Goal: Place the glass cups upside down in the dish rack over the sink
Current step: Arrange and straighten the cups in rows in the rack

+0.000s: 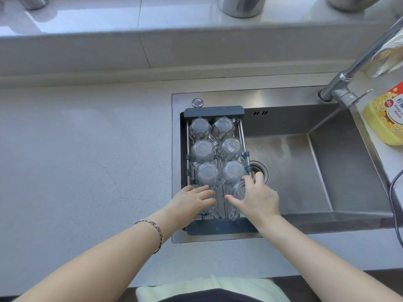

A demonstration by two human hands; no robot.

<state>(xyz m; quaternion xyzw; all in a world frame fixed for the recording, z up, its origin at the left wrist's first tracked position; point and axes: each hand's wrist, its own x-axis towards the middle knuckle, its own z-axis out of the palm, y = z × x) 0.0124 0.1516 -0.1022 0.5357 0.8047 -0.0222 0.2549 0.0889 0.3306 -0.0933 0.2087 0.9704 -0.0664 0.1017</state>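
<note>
Settling the last two glass cups (236, 190) into the dish rack (213, 111), the right hand (257, 197) is clasping one while the left hand (192, 200), its grip loose, is steadying another beneath it; six inverted cups are draining just beyond.

steel faucet (357, 64), yellow detergent bottle (386, 118), grey countertop (87, 149), bracelet (156, 229)

1. You have soft, bright daylight coming from the far side, by the ledge (196, 29).
2. Your sink (316, 171) shows pale glare on its back rim and floor.
3. Shadows stay faint under your arms.
4. Straight edges bow toward the frame borders; the faucet (357, 62) looks slightly smeared.
</note>
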